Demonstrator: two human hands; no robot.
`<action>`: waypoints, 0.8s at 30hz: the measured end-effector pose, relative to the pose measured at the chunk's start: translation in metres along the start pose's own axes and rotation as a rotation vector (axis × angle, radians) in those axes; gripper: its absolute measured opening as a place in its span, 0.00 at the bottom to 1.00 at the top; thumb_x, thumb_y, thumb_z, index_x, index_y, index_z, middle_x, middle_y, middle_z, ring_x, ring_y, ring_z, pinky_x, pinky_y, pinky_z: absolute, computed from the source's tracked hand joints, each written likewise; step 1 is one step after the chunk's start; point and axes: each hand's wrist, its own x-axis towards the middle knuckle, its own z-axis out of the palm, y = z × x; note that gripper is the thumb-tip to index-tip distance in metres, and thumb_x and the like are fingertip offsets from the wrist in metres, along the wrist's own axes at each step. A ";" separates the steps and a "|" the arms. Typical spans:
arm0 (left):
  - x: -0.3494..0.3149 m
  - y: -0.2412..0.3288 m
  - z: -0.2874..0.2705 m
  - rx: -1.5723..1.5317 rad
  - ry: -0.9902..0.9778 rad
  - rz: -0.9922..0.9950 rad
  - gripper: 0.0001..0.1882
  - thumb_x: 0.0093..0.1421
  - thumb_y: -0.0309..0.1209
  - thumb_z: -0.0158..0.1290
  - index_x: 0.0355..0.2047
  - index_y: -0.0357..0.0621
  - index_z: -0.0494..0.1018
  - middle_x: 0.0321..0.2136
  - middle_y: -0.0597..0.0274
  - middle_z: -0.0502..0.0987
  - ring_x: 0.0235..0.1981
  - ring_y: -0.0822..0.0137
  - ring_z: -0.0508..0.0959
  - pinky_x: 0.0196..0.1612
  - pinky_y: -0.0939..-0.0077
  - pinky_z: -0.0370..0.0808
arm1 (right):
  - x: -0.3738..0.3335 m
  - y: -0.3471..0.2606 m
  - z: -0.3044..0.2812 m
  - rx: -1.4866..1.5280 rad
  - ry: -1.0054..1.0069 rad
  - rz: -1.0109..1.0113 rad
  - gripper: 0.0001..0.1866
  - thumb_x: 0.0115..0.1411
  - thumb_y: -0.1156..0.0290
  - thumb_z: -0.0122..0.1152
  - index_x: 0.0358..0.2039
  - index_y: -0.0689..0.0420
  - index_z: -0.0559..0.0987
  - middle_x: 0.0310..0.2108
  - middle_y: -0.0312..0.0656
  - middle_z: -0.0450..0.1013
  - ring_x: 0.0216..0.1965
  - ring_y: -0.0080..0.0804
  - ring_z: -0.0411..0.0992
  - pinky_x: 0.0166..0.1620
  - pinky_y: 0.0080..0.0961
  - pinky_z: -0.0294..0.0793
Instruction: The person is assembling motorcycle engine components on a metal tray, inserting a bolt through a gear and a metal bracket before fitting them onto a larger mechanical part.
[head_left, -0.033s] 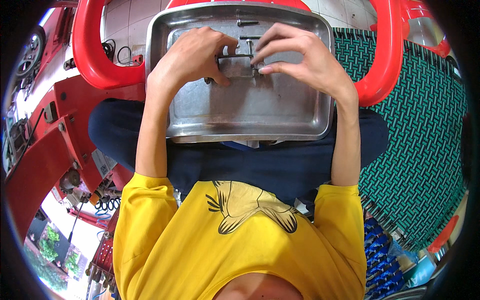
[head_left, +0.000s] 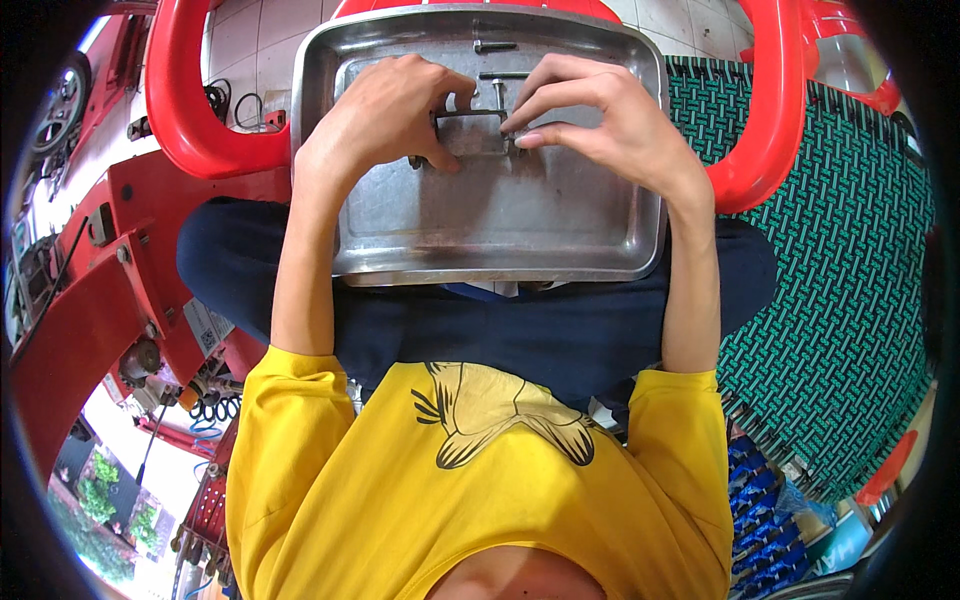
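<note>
Over the shallow metal tray [head_left: 500,262] on my lap, my left hand [head_left: 375,110] grips a dark, narrow metal bracket-like part [head_left: 470,113] between thumb and fingers. A silver bolt [head_left: 499,93] passes through or beside the part's right end, its head away from me. My right hand [head_left: 610,110] is closed in a pinch at the bolt's near end, index finger and thumb against a small piece there that is too small to name. Another bolt [head_left: 495,46] lies near the tray's far wall. A thin dark rod or bolt [head_left: 502,75] lies nearer, partly behind my right fingers.
Red plastic chair arms [head_left: 765,110] curve up on both sides of the tray. To the right stands a green and black woven seat [head_left: 830,250]. Red machinery [head_left: 130,260] fills the left side, and cables [head_left: 235,105] lie on the tiled floor.
My right fingers have come down and closed toward the thumb at the bolt's near end. My left hand and the part in it stay in place.
</note>
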 end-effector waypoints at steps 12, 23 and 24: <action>-0.001 0.003 -0.003 -0.006 0.008 -0.030 0.30 0.33 0.34 0.78 0.41 0.44 0.84 0.30 0.50 0.85 0.36 0.48 0.85 0.41 0.57 0.79 | -0.004 -0.013 0.005 -0.213 0.060 0.098 0.18 0.54 0.59 0.76 0.40 0.56 0.83 0.42 0.39 0.75 0.42 0.44 0.77 0.45 0.39 0.76; 0.000 0.007 -0.007 0.005 -0.046 -0.049 0.32 0.33 0.32 0.78 0.44 0.43 0.84 0.32 0.46 0.85 0.33 0.51 0.86 0.42 0.60 0.80 | -0.002 -0.021 0.005 -0.276 0.044 0.160 0.18 0.53 0.58 0.76 0.38 0.56 0.83 0.41 0.40 0.76 0.42 0.46 0.77 0.45 0.40 0.76; 0.000 0.008 -0.008 -0.003 -0.054 -0.058 0.33 0.33 0.32 0.78 0.44 0.43 0.84 0.32 0.46 0.85 0.33 0.50 0.86 0.41 0.60 0.80 | -0.001 -0.025 0.008 -0.327 0.048 0.178 0.18 0.53 0.58 0.76 0.37 0.56 0.83 0.41 0.40 0.76 0.42 0.47 0.77 0.45 0.40 0.76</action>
